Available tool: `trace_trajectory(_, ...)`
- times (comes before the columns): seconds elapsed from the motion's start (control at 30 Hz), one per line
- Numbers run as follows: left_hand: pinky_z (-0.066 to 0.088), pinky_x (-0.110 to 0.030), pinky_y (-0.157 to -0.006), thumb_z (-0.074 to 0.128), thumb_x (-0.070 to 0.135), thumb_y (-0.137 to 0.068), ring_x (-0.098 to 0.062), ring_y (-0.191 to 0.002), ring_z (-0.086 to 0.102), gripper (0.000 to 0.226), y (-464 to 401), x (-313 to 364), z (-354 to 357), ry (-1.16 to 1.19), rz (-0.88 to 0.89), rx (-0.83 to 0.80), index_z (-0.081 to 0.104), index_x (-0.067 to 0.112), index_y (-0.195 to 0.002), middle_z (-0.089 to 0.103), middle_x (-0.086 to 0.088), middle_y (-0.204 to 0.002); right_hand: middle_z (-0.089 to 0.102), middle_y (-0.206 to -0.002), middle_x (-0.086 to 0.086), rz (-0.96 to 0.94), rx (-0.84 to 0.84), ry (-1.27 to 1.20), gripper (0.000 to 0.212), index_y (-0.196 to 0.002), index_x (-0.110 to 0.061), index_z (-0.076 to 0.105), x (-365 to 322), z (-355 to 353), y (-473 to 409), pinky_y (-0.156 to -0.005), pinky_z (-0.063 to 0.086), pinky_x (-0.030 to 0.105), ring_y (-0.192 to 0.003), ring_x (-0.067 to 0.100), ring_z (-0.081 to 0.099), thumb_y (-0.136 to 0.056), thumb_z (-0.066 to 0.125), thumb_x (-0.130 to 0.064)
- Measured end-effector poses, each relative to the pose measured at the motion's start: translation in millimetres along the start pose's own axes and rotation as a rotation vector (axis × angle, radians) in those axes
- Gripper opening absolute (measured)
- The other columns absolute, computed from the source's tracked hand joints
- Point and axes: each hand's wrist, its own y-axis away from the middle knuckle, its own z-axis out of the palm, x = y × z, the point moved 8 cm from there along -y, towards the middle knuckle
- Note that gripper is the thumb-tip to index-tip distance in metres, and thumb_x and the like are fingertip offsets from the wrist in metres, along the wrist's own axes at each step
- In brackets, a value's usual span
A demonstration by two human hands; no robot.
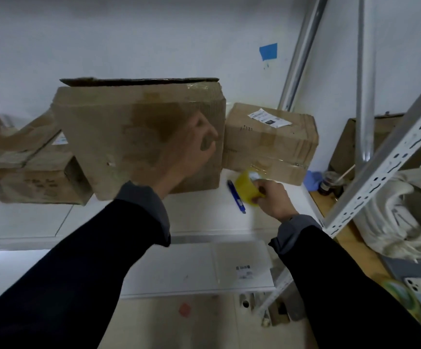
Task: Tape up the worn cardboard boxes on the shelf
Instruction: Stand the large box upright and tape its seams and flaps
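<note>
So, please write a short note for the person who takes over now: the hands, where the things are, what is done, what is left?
Left hand: on the front of the big middle box, fingers curled.
Right hand: grip on the yellow tape roll, low by the small labelled box.
Blue cutter lies on the shelf between the hands.
Done: clear tape shows on both boxes.
Left: the open box on the left.

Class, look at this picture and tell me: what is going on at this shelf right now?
A person is working on cardboard boxes on a white shelf. The left hand rests against the front of the large middle box, which is tilted. The right hand grips a yellowish tape roll, with clear tape running toward the smaller box beside it. A blue cutter lies on the shelf between them.
</note>
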Motion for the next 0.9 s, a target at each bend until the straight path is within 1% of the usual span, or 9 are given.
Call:
trace_trajectory(0.1, 0.042, -0.025, -0.089, 0.061, 0.030, -0.099, -0.013, -0.106, 0.055, 0.025, 19, -3, 47, 0.115, -0.096, -0.331, 0.071, 0.013, -0.115, 0.056, 0.001, -0.114, 0.056, -0.075, 0.004, -0.126, -0.097, -0.216, 0.013, -0.083, -0.010, 0.061, -27, 9, 6, -0.069, 0.043, 0.036, -0.077, 0.030, 0.056, -0.080, 0.073, -0.005)
trace_trajectory(0.2, 0.041, -0.030, -0.092, 0.053, 0.034, -0.103, -0.016, -0.110, 0.054, 0.034, 36, -22, 64, 0.212, -0.233, -0.470, 0.068, 0.013, -0.126, 0.057, -0.004, -0.121, 0.050, -0.075, 0.005, -0.225, -0.168, -0.308, 0.020, -0.091, 0.003, 0.059, -53, 22, 14, -0.069, 0.043, 0.033, -0.070, 0.022, 0.050, -0.081, 0.074, -0.005)
trace_trajectory(0.3, 0.047, -0.035, -0.092, 0.047, 0.024, -0.106, -0.020, -0.106, 0.061, 0.031, 47, -38, 64, 0.274, -0.314, -0.504, 0.072, 0.011, -0.118, 0.067, -0.006, -0.118, 0.044, -0.079, 0.006, -0.249, -0.190, -0.334, 0.021, -0.092, 0.006, 0.059, -68, 35, 17, -0.074, 0.036, 0.021, -0.073, 0.014, 0.044, -0.082, 0.075, -0.004)
trace_trajectory(0.43, 0.050, -0.027, -0.079, 0.064, 0.017, -0.097, -0.017, -0.098, 0.064, 0.012, 55, -63, 53, 0.336, -0.407, -0.435, 0.074, 0.013, -0.102, 0.071, -0.001, -0.101, 0.046, -0.076, -0.001, -0.279, -0.226, -0.392, 0.020, -0.084, -0.019, 0.062, -84, 49, 19, -0.071, 0.039, 0.027, -0.073, 0.013, 0.046, -0.082, 0.076, -0.005)
trace_trajectory(0.57, 0.058, -0.032, -0.077, 0.073, 0.009, -0.090, -0.023, -0.089, 0.068, 0.006, 67, -82, 48, 0.419, -0.527, -0.435, 0.071, 0.013, -0.086, 0.069, -0.004, -0.084, 0.053, -0.077, -0.015, -0.267, -0.268, -0.400, 0.025, -0.091, -0.025, 0.061, -95, 60, 21, -0.069, 0.041, 0.011, -0.073, 0.002, 0.051, -0.086, 0.074, -0.005)
trace_trajectory(0.7, 0.059, -0.043, -0.089, 0.069, 0.005, -0.093, -0.028, -0.092, 0.068, 0.009, 76, -97, 45, 0.513, -0.622, -0.455, 0.071, 0.008, -0.085, 0.071, -0.018, -0.093, 0.058, -0.077, -0.017, -0.251, -0.268, -0.421, 0.031, -0.085, -0.032, 0.061, -101, 71, 24, -0.080, 0.046, 0.031, -0.082, 0.014, 0.057, -0.084, 0.075, -0.004)
trace_trajectory(0.77, 0.059, -0.033, -0.080, 0.068, 0.008, -0.094, -0.024, -0.090, 0.068, 0.008, 74, -100, 44, 0.430, -0.573, -0.491, 0.072, 0.007, -0.088, 0.071, -0.014, -0.092, 0.063, -0.083, -0.010, -0.249, -0.277, -0.437, 0.024, -0.091, -0.024, 0.064, -104, 77, 26, -0.085, 0.050, 0.036, -0.086, 0.023, 0.062, -0.085, 0.075, -0.004)
trace_trajectory(0.83, 0.049, -0.022, -0.066, 0.064, 0.012, -0.097, -0.015, -0.083, 0.063, 0.011, 70, -97, 43, 0.288, -0.511, -0.530, 0.069, 0.009, -0.088, 0.068, -0.004, -0.090, 0.070, -0.093, 0.003, -0.205, -0.299, -0.491, 0.019, -0.097, -0.017, 0.067, -109, 83, 28, -0.089, 0.053, 0.040, -0.093, 0.031, 0.067, -0.086, 0.073, -0.004)
trace_trajectory(0.9, 0.050, -0.027, -0.070, 0.055, 0.012, -0.101, -0.013, -0.084, 0.063, 0.016, 66, -97, 42, 0.239, -0.497, -0.553, 0.062, 0.012, -0.087, 0.069, -0.001, -0.096, 0.071, -0.096, 0.006, -0.152, -0.305, -0.530, 0.015, -0.102, -0.010, 0.066, -111, 89, 27, -0.086, 0.056, 0.035, -0.091, 0.026, 0.068, -0.088, 0.070, -0.003)
